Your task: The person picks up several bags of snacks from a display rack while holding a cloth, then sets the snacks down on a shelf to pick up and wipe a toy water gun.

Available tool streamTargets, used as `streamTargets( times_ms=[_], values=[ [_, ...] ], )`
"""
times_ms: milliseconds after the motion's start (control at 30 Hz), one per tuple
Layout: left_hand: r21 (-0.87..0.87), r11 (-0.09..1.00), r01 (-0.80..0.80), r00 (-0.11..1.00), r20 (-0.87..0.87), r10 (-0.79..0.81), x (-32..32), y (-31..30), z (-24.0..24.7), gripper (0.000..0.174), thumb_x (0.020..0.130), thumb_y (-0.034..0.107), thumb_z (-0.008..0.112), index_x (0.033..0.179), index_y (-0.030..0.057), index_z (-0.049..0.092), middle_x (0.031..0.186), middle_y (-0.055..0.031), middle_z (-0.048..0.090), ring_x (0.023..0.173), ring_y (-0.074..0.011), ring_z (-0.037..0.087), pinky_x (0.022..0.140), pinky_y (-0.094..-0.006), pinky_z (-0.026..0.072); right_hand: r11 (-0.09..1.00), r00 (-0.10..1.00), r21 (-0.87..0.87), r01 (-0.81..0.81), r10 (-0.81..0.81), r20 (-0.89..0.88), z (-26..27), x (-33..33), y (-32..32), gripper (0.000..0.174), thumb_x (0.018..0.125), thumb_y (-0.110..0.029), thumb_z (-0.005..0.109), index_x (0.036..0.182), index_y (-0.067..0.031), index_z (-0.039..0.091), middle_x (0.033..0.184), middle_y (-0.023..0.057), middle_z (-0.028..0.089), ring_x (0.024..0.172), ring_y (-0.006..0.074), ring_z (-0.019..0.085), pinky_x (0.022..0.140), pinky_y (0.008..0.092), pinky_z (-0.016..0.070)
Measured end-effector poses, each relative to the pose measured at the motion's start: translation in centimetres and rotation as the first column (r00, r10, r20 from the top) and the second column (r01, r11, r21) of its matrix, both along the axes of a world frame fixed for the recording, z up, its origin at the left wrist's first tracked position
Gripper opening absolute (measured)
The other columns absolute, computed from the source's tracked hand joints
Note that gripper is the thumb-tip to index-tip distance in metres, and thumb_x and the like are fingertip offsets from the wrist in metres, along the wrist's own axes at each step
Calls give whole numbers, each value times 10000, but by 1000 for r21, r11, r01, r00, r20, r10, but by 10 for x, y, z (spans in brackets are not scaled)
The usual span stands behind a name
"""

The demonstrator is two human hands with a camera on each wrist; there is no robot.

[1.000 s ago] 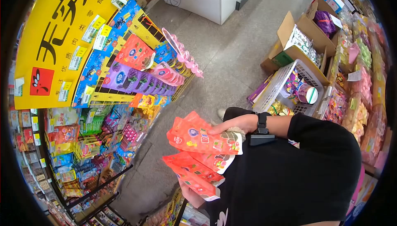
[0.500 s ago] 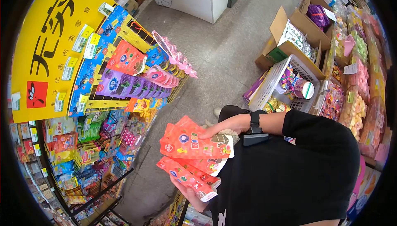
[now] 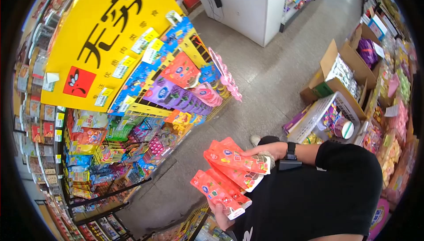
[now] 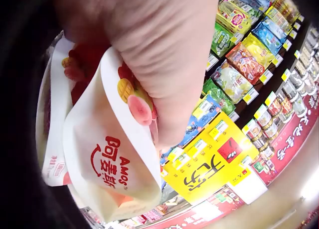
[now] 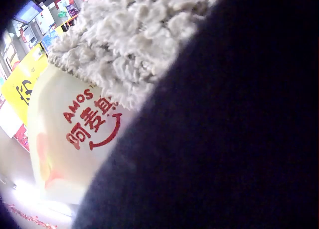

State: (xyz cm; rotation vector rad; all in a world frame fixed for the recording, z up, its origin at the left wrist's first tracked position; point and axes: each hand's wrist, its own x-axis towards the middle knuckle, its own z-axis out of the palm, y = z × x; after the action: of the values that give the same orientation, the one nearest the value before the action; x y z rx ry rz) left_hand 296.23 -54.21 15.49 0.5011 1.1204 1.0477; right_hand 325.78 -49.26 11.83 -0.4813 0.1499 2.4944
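Observation:
Red candy pouches with white bottoms fill both hands in front of the black shirt. My right hand [image 3: 269, 149] grips the upper pouches [image 3: 236, 158], with its thumb lying over the front one. Below it, my left hand [image 3: 219, 216] holds more red pouches [image 3: 215, 191] by their lower end. In the left wrist view the left hand [image 4: 164, 54] covers part of the white pouch bottoms [image 4: 112, 139], which carry red lettering. A fluffy grey material [image 5: 134, 39] lies by the right hand, over a pouch bottom [image 5: 55, 109]; the right hand is hidden in that view.
A yellow-signed snack rack [image 3: 95, 42] stands on the left, hung with purple pouches [image 3: 176, 97] and a few red ones. On the right are a plastic basket [image 3: 313, 115], an open cardboard box [image 3: 329, 75] and bagged sweets. A white counter [image 3: 238, 9] stands beyond the floor aisle.
The head view has swung, so the rack, basket and hands sit further right. The left hand's pouches have turned, showing more of their fronts, and its fingers show more. Both hands keep their pouches.

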Motion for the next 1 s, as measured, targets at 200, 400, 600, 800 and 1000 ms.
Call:
streamTargets(
  times_ms=[200, 400, 600, 800, 1000],
  values=[
    [19, 993, -117, 992, -50, 118, -6, 48, 15, 786, 808, 158, 658, 1451, 53, 219, 1351, -153, 438, 1188, -286, 508, 997, -443, 436, 985, 995, -151, 88, -80, 54, -9, -13, 27, 385, 945, -274, 579, 1199, 14, 564, 1130, 124, 660, 951, 158, 667, 849, 299, 549],
    [203, 975, -86, 990, -96, 108, -19, 181, 19, 681, 852, 84, 640, 1429, 81, 279, 1030, -49, 561, 671, -86, 502, 570, -220, 452, 952, 951, -54, 302, -297, 87, 10, -13, 68, 409, 953, -267, 561, 1243, 19, 527, 1173, 142, 634, 993, 183, 655, 887, 332, 537],
    [304, 947, 102, 962, -273, -16, -10, 290, 4, 640, 841, -30, 627, 1393, 38, 310, 1116, -74, 566, 878, -131, 619, 719, -262, 545, 875, 858, 57, 482, -484, 174, -17, -18, 86, 477, 965, -347, 510, 1360, -89, 436, 1285, 131, 561, 1118, 254, 591, 899, 458, 517],
    [245, 964, 108, 987, -145, -74, 1, 329, -2, 461, 879, 69, 638, 1289, 13, 436, 1124, -95, 593, 904, -156, 629, 757, -289, 549, 849, 813, 30, 528, -515, 271, 6, -26, 104, 463, 974, -314, 501, 1347, -47, 441, 1275, 126, 569, 1100, 238, 602, 898, 421, 525],
    [259, 957, 129, 987, -128, -98, 6, 341, -8, 397, 881, 126, 656, 1224, 8, 494, 1062, -70, 613, 856, -134, 620, 756, -280, 520, 824, 791, 65, 563, -559, 248, -11, -35, 123, 452, 977, -300, 497, 1345, -42, 446, 1262, 121, 576, 1088, 223, 608, 923, 400, 512]
  ],
)
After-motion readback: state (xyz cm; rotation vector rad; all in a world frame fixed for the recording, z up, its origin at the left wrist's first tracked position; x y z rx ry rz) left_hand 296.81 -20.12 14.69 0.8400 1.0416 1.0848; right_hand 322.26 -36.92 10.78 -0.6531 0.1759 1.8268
